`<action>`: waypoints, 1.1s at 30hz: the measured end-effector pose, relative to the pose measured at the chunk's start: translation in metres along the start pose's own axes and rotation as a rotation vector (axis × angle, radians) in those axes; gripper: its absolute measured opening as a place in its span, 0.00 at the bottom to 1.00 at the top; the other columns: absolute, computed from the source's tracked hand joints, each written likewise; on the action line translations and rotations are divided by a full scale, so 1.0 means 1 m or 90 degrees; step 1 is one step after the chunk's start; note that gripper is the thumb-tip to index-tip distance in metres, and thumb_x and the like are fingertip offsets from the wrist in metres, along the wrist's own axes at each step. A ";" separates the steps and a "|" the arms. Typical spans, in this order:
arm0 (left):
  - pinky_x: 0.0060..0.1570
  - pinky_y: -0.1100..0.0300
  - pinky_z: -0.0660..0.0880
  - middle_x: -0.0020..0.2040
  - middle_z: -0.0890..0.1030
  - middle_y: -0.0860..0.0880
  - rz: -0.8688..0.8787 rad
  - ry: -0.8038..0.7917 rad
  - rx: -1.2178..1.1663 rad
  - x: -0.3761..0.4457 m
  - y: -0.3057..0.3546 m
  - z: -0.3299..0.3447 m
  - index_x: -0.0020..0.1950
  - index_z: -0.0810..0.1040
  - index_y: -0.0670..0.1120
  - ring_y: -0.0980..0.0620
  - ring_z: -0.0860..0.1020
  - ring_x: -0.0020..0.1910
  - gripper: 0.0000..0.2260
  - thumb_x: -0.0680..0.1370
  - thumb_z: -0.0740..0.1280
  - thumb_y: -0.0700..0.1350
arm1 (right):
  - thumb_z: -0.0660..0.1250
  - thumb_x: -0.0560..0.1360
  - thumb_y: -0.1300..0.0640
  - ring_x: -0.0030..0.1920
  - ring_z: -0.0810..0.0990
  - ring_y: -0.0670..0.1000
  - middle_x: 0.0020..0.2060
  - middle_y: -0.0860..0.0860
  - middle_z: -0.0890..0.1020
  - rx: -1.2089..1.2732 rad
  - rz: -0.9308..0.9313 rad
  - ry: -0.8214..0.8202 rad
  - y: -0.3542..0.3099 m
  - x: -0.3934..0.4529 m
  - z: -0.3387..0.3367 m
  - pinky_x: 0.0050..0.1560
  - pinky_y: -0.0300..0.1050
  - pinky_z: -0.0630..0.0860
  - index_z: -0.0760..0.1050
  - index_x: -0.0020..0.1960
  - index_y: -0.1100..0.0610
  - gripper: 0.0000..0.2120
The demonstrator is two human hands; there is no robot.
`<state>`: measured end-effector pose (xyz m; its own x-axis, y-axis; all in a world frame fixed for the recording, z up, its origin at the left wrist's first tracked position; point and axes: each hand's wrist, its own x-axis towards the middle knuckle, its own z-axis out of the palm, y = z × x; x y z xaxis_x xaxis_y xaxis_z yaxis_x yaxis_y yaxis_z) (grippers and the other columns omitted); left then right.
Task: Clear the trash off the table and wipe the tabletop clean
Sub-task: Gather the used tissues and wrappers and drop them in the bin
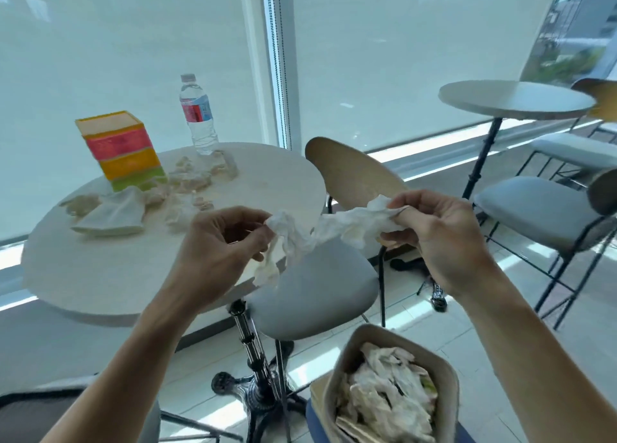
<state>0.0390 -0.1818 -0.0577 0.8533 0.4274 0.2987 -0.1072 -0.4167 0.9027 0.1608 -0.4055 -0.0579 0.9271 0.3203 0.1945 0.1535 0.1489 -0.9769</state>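
Note:
A crumpled white tissue (320,232) is stretched between my hands above the table's near right edge. My left hand (217,245) pinches its left end and my right hand (440,235) pinches its right end. The round white table (100,275) carries several crumpled tissues (190,178) and a folded white cloth (113,212) at its far left. Below my right arm stands a brown paper bag (347,369), open and filled with used tissues.
A striped orange, pink and green box (123,152) and a clear water bottle (198,115) stand at the table's far side. A grey-seated chair (317,292) is tucked at the right of the table. Another round table (514,100) and chairs (541,208) stand at the right.

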 end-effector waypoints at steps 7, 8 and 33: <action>0.37 0.65 0.78 0.39 0.86 0.45 -0.028 -0.082 -0.046 -0.030 -0.002 0.060 0.46 0.84 0.45 0.52 0.82 0.33 0.05 0.73 0.71 0.37 | 0.65 0.77 0.70 0.42 0.85 0.52 0.41 0.57 0.84 -0.036 0.106 0.005 0.043 -0.028 -0.057 0.43 0.46 0.84 0.81 0.39 0.60 0.12; 0.38 0.65 0.78 0.39 0.86 0.45 -0.036 -0.092 -0.047 -0.034 -0.004 0.067 0.46 0.84 0.45 0.51 0.82 0.34 0.05 0.74 0.71 0.37 | 0.64 0.77 0.71 0.40 0.85 0.51 0.40 0.56 0.84 -0.045 0.121 0.005 0.052 -0.033 -0.062 0.42 0.45 0.83 0.81 0.39 0.60 0.12; 0.45 0.63 0.79 0.43 0.84 0.53 -0.232 -0.213 0.233 -0.112 -0.114 0.179 0.51 0.82 0.53 0.57 0.82 0.40 0.10 0.71 0.76 0.45 | 0.61 0.79 0.64 0.55 0.80 0.48 0.56 0.49 0.81 -0.385 0.271 -0.261 0.142 -0.062 -0.103 0.54 0.44 0.79 0.79 0.61 0.50 0.16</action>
<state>0.0469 -0.3262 -0.2497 0.9226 0.3433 -0.1759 0.3526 -0.5654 0.7457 0.1607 -0.5002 -0.2181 0.7675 0.5672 -0.2988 0.0839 -0.5509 -0.8303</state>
